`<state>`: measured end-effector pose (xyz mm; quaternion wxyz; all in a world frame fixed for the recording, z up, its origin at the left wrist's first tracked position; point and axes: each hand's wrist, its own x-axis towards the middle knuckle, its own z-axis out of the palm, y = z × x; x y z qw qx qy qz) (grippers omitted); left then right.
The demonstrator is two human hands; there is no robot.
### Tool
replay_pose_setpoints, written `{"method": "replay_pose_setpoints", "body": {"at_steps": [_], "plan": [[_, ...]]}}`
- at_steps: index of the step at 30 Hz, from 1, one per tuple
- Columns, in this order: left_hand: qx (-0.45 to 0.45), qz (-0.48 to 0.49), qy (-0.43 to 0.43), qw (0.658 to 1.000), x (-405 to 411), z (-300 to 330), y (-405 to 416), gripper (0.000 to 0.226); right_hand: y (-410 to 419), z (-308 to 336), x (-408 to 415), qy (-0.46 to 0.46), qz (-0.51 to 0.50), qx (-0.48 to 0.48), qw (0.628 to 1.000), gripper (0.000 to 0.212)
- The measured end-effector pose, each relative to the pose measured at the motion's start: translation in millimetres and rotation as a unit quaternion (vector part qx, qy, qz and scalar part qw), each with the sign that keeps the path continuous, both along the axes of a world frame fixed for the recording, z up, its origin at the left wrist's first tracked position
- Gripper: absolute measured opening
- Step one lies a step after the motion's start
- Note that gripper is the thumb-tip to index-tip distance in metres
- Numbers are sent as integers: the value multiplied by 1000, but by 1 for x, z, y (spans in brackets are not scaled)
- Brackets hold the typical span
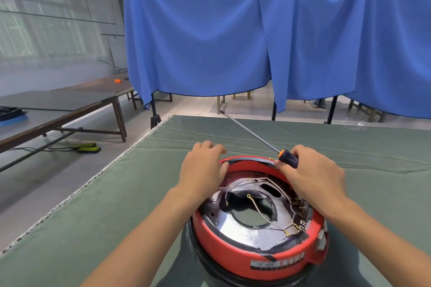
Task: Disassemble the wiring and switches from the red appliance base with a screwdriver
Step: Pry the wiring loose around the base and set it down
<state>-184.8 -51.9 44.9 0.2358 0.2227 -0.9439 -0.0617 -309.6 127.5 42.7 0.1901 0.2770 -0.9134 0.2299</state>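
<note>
Red plastic rings the upturned appliance base (235, 249), which sits at 6 o'clock on a green cloth-covered table (98, 205) as a person works over it with 2 bare hands. The left hand (201, 168), at 11 o'clock on the rim, lies with fingers spread and draped over the far edge, steadying the shell. The right hand (312, 177), at 1 o'clock, curls around the dark, orange-collared handle of a long screwdriver (288, 158), whose slim steel shaft points away toward 11 o'clock, its tip off the work.

The base acts as a shallow bowl: inside lie a shiny metal plate (242, 221) with a large central opening, thin pale wires (261, 212) ending in small brass ring terminals, and a row of switch contacts (300, 207) along the inner wall at 3 o'clock.

The shell looks rigid and moderately light, likely to slide on the cloth unless braced at the rim, where the grip is safest. The wires appear limp and thin, probably easy to kink or tear at the terminals, so they are best taken near the brass ends. The polished plate may be slippery, and its cut edges could be sharp.

Blue curtains (198, 30) hang at 12 o'clock; wooden benches (77, 105) stand at 9 o'clock.
</note>
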Motion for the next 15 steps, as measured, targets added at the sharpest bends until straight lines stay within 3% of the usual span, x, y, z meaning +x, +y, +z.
{"method": "replay_pose_setpoints", "body": {"at_steps": [3, 8, 15], "plan": [[-92, -48, 72, 992, 1, 9, 26, 12, 0, -3, 7, 45, -1, -9, 999, 30], [-140, 14, -139, 980, 1, 1, 46, 14, -1, -4, 11, 78, 17, 62, 995, 30], [-190, 7, -194, 963, 5, -5, 57, 12, 2, -5, 7, 88, 16, 85, 992, 26]]}}
